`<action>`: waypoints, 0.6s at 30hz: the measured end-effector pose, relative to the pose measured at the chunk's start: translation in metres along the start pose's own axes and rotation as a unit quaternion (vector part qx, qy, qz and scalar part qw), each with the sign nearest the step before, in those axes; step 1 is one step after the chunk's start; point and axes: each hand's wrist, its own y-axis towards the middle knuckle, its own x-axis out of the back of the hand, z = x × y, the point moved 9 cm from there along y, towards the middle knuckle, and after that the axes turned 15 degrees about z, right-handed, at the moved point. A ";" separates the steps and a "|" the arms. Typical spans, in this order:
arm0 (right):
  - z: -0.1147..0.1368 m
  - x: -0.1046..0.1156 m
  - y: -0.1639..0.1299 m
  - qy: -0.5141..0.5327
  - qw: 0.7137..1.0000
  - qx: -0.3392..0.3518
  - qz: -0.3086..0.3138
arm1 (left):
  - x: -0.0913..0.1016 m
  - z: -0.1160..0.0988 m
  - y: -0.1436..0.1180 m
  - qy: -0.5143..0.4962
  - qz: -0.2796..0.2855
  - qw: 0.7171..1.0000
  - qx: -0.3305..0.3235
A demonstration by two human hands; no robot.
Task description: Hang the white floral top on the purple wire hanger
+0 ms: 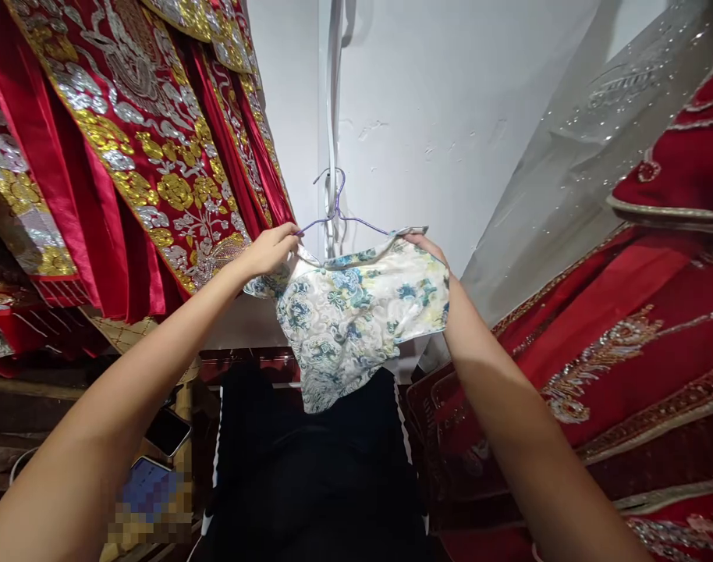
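Observation:
Between my two hands hangs a short-sleeved floral top [345, 328], pale with blue, green and yellow flowers and blue edging. A thin purple wire hanger [340, 212] runs into its neck opening, the hook up by a white vertical strip. My left hand [273, 251] pinches the top at the left shoulder, beside the hanger's arm. At the right shoulder my right hand [427, 246] grips the cloth, its fingers partly behind the collar and sleeve. The lower hem falls in front of my dark clothing.
Red garments with gold and silver sequins [175, 187] hang on the left. More red embroidered garments [631, 343] and a sheer sparkly cloth [567, 148] are on the right. A white wall [427, 101] stands ahead. Phones [168, 432] lie low on the left.

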 end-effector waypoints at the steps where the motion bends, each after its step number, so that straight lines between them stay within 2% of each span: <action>1: 0.001 -0.011 0.006 0.059 0.997 -0.017 0.037 | -0.002 -0.006 0.002 -0.008 0.003 1.000 -0.004; 2: 0.003 -0.019 0.010 0.125 0.989 -0.029 0.069 | -0.002 -0.012 0.004 -0.013 0.000 1.000 -0.013; 4: 0.014 -0.020 0.013 0.211 0.974 -0.020 0.080 | 0.003 -0.025 0.009 -0.023 -0.018 0.999 -0.041; 7: 0.037 -0.013 0.008 0.225 0.972 0.021 0.061 | 0.021 -0.044 0.013 -0.047 -0.068 0.993 -0.087; 9: 0.054 -0.031 -0.002 0.218 0.968 0.024 0.120 | 0.033 -0.060 0.014 -0.066 -0.094 0.987 -0.111; 10: 0.065 -0.048 -0.009 0.209 0.963 0.032 0.167 | 0.035 -0.069 0.014 -0.078 -0.087 0.986 -0.119; 12: 0.090 -0.088 -0.028 0.165 0.942 0.054 0.287 | 0.032 -0.088 0.014 -0.092 -0.033 0.988 -0.117; 14: 0.107 -0.128 -0.051 0.073 0.903 0.075 0.417 | 0.023 -0.102 0.010 -0.088 0.037 0.991 -0.095; 15: 0.111 -0.140 -0.059 0.020 0.884 0.087 0.459 | 0.019 -0.108 0.005 -0.083 0.065 0.991 -0.085; 16: 0.112 -0.146 -0.063 -0.031 0.876 0.103 0.470 | 0.016 -0.113 0.000 -0.080 0.089 0.990 -0.081; 17: 0.111 -0.145 -0.061 -0.077 0.882 0.123 0.449 | 0.013 -0.117 -0.006 -0.081 0.111 0.987 -0.084; 18: 0.110 -0.139 -0.056 -0.121 0.896 0.146 0.402 | 0.012 -0.121 -0.013 -0.088 0.132 0.983 -0.092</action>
